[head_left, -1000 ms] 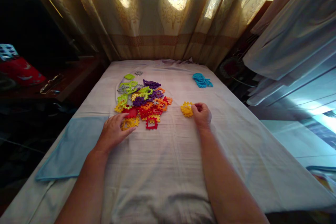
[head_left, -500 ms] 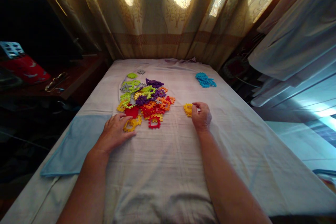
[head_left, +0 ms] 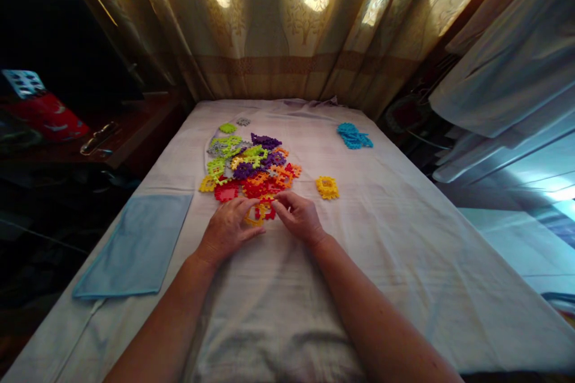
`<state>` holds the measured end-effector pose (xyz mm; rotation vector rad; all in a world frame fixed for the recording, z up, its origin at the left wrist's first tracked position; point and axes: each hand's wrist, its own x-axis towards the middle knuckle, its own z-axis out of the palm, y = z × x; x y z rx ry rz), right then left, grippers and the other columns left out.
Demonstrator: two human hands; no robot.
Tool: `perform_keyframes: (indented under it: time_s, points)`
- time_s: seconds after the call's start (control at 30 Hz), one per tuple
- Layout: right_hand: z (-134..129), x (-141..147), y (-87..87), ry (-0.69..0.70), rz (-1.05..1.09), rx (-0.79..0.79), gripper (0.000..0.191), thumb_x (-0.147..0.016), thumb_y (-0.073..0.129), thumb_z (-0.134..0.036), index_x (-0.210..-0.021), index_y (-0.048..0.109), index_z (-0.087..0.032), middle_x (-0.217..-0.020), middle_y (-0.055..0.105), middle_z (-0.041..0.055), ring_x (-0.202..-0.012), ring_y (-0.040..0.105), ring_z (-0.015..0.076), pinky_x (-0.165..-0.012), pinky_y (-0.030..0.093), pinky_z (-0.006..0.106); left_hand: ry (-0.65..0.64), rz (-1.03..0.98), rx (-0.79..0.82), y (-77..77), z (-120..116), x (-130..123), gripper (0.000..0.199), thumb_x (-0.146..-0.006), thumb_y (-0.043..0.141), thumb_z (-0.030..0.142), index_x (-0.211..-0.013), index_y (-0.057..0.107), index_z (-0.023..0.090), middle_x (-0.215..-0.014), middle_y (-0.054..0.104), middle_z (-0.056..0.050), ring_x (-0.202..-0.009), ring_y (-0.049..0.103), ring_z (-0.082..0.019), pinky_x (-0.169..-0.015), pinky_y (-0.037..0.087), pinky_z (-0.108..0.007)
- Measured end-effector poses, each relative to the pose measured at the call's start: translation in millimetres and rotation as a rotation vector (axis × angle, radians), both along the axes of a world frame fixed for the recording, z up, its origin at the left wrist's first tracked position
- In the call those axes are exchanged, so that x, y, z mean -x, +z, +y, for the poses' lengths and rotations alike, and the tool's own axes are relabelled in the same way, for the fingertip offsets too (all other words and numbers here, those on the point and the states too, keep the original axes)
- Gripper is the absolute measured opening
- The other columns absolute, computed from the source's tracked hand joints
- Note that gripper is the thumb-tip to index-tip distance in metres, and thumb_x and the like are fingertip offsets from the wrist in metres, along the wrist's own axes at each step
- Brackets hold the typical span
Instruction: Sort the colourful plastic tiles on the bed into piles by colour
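Note:
A mixed pile of toothed plastic pieces [head_left: 256,173] in purple, green, orange, red, yellow and grey lies on the cloth-covered table. At its near edge my left hand [head_left: 230,224] is closed on a yellow frame piece [head_left: 254,221]. Just to the right, my right hand [head_left: 297,215] has its thumb and fingers pinched at the same spot, beside a red frame [head_left: 268,210]; what it grips is too small to tell. A small stack of yellow pieces [head_left: 327,187] rests apart on the right, touched by neither hand.
Blue pieces [head_left: 354,136] lie in a heap toward the back right. A folded light blue cloth [head_left: 135,245] is at the left edge, with a white cord below it. A curtain [head_left: 287,42] hangs behind the table. White fabric hangs at the right.
My right hand has left the yellow stack and moved left to the pile. My left hand has moved right with yellow pieces, and the two hands are now close together.

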<state>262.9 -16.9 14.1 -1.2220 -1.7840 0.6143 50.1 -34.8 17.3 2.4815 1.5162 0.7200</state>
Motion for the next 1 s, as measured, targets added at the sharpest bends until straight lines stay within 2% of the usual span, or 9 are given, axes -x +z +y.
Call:
perform_keyframes:
  time_s: [0.17,0.4,0.47,0.63,0.73,0.87,1.0]
  points:
    - [-5,10,-1.5,0.085,0.099,0.091,0.018,-0.084,0.062,-0.038,-0.089,0.067,-0.022,-0.072,0.07,-0.0003,-0.059,0.058,0.0123,-0.06,0.045,0.025,-0.036,-0.022,-0.057,-4.7,0,-6,0.057,-0.079,0.074,0.046,-0.128,0.057,0.023,-0.118,0.066,-0.009,-0.109,0.062,-0.026,-0.096,0.05,-0.042]
    - [1,4,-1.8,0.043,0.136,0.087,0.017,-0.081,0.059,-0.034,-0.088,0.068,-0.022,-0.067,0.069,-0.0015,-0.056,0.058,0.0124,-0.059,0.047,0.025,-0.042,-0.041,-0.05,-5.9,-1,-3,0.065,-0.081,0.07,0.047,-0.138,0.048,0.023,-0.129,0.063,-0.012,-0.118,0.06,-0.028,-0.101,0.049,-0.046]
    - [9,-8,-2.4,-0.046,0.167,0.054,0.02,-0.08,0.058,-0.037,-0.089,0.069,-0.022,-0.067,0.069,-0.0006,-0.056,0.058,0.0131,-0.059,0.048,0.026,-0.006,-0.031,-0.061,-6.7,0,1,0.065,-0.082,0.069,0.047,-0.138,0.048,0.022,-0.131,0.063,-0.013,-0.12,0.06,-0.029,-0.102,0.048,-0.046]
    - [34,-63,-11.5,-0.434,0.243,-0.002,0.035,-0.077,0.058,-0.051,-0.091,0.068,-0.02,-0.076,0.072,0.0044,-0.064,0.063,0.0164,-0.063,0.052,0.029,0.102,0.054,-0.023,-4.3,7,17,0.045,-0.085,0.063,0.036,-0.128,0.058,0.022,-0.124,0.068,-0.011,-0.113,0.064,-0.027,-0.099,0.049,-0.044]
    - [44,-96,-21.0,-0.609,0.259,-0.004,0.042,-0.075,0.056,-0.054,-0.093,0.068,-0.018,-0.077,0.071,0.0059,-0.066,0.064,0.0176,-0.064,0.053,0.031,0.153,0.114,0.012,-1.8,8,24,0.038,-0.084,0.062,0.034,-0.12,0.064,0.021,-0.12,0.07,-0.011,-0.111,0.064,-0.029,-0.096,0.05,-0.044]
    - [48,-121,-31.1,-0.757,0.208,-0.004,0.043,-0.074,0.055,-0.052,-0.094,0.068,-0.016,-0.077,0.071,0.007,-0.066,0.064,0.019,-0.066,0.053,0.033,0.201,0.14,0.023,-1.8,9,29,0.036,-0.085,0.059,0.035,-0.118,0.066,0.02,-0.119,0.07,-0.011,-0.109,0.064,-0.03,-0.095,0.049,-0.046]
    - [47,-126,-34.5,-0.807,0.14,0.038,0.041,-0.074,0.054,-0.05,-0.092,0.07,-0.016,-0.074,0.071,0.0072,-0.067,0.065,0.0204,-0.07,0.052,0.035,0.234,0.161,0.012,-2.1,10,31,0.033,-0.085,0.058,0.036,-0.113,0.068,0.022,-0.116,0.07,-0.01,-0.107,0.064,-0.029,-0.093,0.049,-0.045]
